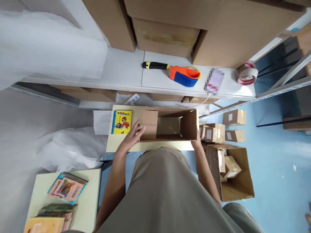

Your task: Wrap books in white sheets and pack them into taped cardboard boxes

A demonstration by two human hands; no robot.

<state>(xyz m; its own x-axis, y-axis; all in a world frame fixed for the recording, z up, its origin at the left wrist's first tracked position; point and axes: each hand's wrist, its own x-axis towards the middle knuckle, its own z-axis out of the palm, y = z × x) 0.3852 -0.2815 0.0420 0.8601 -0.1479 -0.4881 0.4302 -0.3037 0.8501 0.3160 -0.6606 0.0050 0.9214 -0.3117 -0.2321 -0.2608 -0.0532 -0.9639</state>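
An opened cardboard box [168, 126] lies lengthwise on a small cream table [113, 144], its inside facing up. Two small flaps or box faces show at its left end, and the bottom shows further right. My left hand [132, 136] grips the left end, with the thumb over the near corner and the fingers along the end. At the right end, my right hand [196, 143] holds the near corner, most of its fingers hidden by the box wall. Left of the box lies a yellow picture book [121, 122], close to my left fingers.
A shelf beyond the table holds a tape dispenser [184, 76], a blurred phone [214, 81] and tape rolls [247, 76]. Small cartons [234, 117] and a large open carton [236, 192] stand right. Books [68, 187] lie on another table, lower left.
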